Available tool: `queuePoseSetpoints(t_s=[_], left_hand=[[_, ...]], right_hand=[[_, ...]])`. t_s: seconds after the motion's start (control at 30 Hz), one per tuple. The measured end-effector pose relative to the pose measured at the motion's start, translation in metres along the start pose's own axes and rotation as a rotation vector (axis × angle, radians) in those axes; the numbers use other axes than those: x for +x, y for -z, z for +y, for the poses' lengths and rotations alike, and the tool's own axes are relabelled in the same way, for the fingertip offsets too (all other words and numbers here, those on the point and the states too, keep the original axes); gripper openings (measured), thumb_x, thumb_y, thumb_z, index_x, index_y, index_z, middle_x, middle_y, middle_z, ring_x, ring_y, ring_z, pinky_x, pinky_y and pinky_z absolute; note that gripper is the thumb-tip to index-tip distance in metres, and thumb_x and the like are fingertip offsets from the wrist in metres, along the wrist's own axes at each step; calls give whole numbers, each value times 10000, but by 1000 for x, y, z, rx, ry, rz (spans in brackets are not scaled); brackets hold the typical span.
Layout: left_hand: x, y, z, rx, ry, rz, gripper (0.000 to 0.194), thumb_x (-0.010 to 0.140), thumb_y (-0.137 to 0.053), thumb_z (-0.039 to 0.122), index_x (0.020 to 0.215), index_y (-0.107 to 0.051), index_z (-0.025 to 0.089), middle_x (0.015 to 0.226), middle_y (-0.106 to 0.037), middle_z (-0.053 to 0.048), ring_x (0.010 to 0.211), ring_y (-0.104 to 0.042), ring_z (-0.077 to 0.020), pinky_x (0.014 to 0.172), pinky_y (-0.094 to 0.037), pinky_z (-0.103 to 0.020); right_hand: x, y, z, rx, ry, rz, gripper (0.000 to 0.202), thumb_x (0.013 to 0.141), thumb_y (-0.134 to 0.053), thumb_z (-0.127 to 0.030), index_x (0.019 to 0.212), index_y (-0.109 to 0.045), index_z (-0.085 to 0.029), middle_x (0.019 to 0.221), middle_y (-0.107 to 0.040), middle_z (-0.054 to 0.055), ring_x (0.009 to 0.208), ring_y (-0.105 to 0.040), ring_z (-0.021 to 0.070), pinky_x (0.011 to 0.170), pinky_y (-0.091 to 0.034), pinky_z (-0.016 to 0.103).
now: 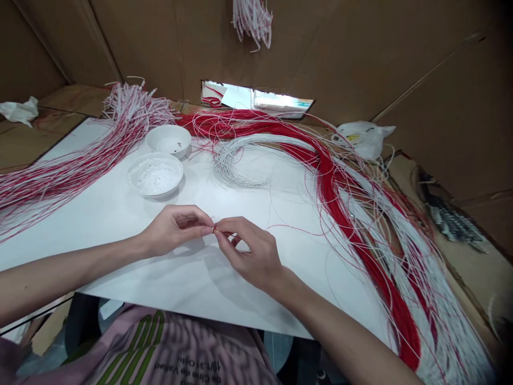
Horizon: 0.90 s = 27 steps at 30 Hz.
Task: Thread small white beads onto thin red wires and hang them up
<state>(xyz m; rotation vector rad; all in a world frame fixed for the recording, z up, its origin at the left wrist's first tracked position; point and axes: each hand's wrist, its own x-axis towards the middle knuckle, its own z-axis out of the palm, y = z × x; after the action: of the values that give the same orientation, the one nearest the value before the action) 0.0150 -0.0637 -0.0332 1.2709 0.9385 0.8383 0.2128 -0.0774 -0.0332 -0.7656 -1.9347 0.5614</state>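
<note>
Between the tips of the left hand and the right hand, just above the worktop, sits a thin reddish strand. Each hand pinches it with thumb and forefinger, the tips of the two hands almost meeting; what exactly is at the join is too small to tell. The step in hand looks like fine fingertip work on that strand, and going on from this hold would call for a steady pinch on one side and small, careful movement on the other.

Just beyond the left hand stands a white bowl of small white pieces, with a second bowl, holding a few dark specks, right behind it. Farther off, past the bowls, lies a bunch of red and white cords. Ahead of the right hand is a curl of white strands, and a thick red bundle sweeps round to that hand's right.

Below both hands, the person's shirt has upside-down print: "de Cine de Vallad" can be read, and "Octu" after some figures, with the rest lost in the folds. No writing can be made out on the bowls.
</note>
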Motion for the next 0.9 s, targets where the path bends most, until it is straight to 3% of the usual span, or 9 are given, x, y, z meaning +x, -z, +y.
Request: queuePoseSetpoints(t_s=[0.43,0.63,0.9], left_hand=[[-2,-1,0,54,-57,-20,156,806,-726,276,874,-685,142,846,-700,-52,802,-654,-144,742,-528,-258],[-1,-1,-1,115,-146,2,149,812,-718,278,861,-671,145,854,-691,-57,808,-640,-152,747,-531,-273],[-1,1,-1,357,-215,-10,150,888,-629,285,915,-706,160,895,-710,-63,822,-640,-158,737,-496,-265]], right_hand=[[0,0,-1,-14,-7,-8,136,879,-539,-83,889,-630,-184,850,-704,37,700,-645,108,541,-560,204],[-2,0,5,-83,19,-17,137,912,-548,-117,931,-657,-199,913,-693,55,740,-657,120,565,-559,225],[-3,0,12,-165,0,15,80,905,-620,-182,904,-699,-193,791,-639,32,678,-623,116,560,-534,225]])
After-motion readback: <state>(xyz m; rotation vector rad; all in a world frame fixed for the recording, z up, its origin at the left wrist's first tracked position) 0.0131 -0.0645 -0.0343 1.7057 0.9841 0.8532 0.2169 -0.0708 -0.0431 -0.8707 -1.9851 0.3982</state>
